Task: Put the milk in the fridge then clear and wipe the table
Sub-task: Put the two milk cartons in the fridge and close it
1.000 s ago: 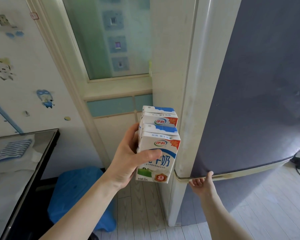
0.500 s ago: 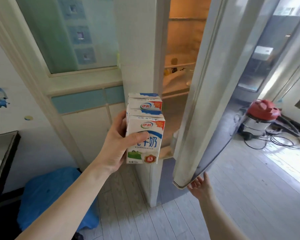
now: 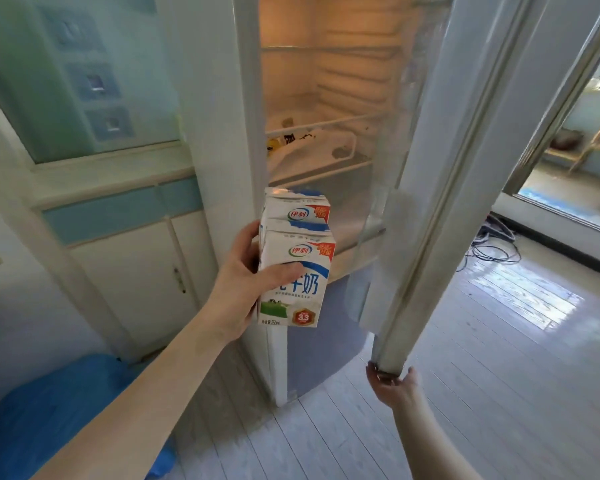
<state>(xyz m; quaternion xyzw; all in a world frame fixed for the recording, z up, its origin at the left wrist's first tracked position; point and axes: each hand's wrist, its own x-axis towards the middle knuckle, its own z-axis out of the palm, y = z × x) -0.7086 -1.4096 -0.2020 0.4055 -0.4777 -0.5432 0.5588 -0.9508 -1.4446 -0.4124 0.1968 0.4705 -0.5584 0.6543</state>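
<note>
At the fridge (image 3: 219,98), your pull has done its work: a second ago the door (image 3: 440,188) sat almost shut with your right hand (image 3: 392,384) hooked under its lower edge, half a second ago only a slit of lit interior showed, and now it stands swung wide, with the orange-lit compartment facing you. That means the way in is open, and the first part of the job, getting the milk inside, looks ready to finish; the table is out of view and, as far as you can judge from here, clearing and wiping it comes later. Your left hand (image 3: 243,282) grasps the two milk cartons (image 3: 305,289) pressed together, one behind the other, both upright. Its thumb lies across the printed face of the near one, and its fingers wrap round the far side, where you cannot see them. That arm reaches up and forward from the lower left and carries the cartons just in front of the opening, not yet past the frame. The upper shelf (image 3: 329,121) has a few small items below it, and the lower glass shelf (image 3: 329,188) right behind the cartons seems the nearest place to set them. Your right arm stretches low and forward, with fingers and thumb clamped round the door's bottom corner.
</note>
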